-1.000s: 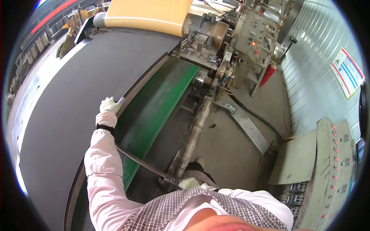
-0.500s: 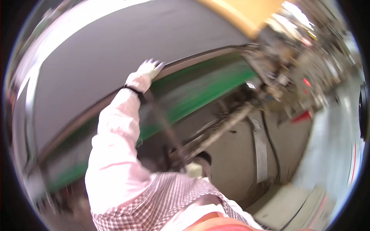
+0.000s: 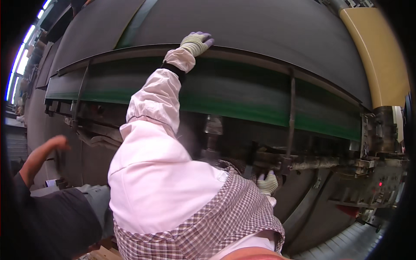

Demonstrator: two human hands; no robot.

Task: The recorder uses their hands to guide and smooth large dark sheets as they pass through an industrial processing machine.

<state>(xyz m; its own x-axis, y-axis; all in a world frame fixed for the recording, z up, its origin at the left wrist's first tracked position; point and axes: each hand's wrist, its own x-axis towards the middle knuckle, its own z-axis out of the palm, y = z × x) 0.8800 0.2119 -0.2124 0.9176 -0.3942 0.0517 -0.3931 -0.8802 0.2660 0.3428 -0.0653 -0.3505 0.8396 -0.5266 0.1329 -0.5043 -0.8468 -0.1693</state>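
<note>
My left hand point(image 3: 196, 43), in a striped glove with purple fingertips, reaches to the far rim of the machine. It rests on the dark grey sheet-like surface point(image 3: 268, 32) just past the dark edge rail point(image 3: 255, 54), fingers stretched over it and nothing visible in them. Lower down, my right hand point(image 3: 267, 183), in a similar glove, shows beside my checked apron. Two of its fingers point up and stand apart, next to dark machine parts; its palm is partly hidden. Beneath the rail runs a sloping green and dark panel point(image 3: 242, 109).
Upright metal bars point(image 3: 291, 112) cross the panel. A worn horizontal shaft point(image 3: 314, 162) lies below it, near a box with a red light point(image 3: 380, 184). A yellow cover point(image 3: 378, 56) stands at right. At left, another person's arm point(image 3: 41, 158) reaches in close to my side.
My view has swung round and the blur has eased. My left hand remains at the rail. The other person has come into view at left, and my right hand shows more plainly.
</note>
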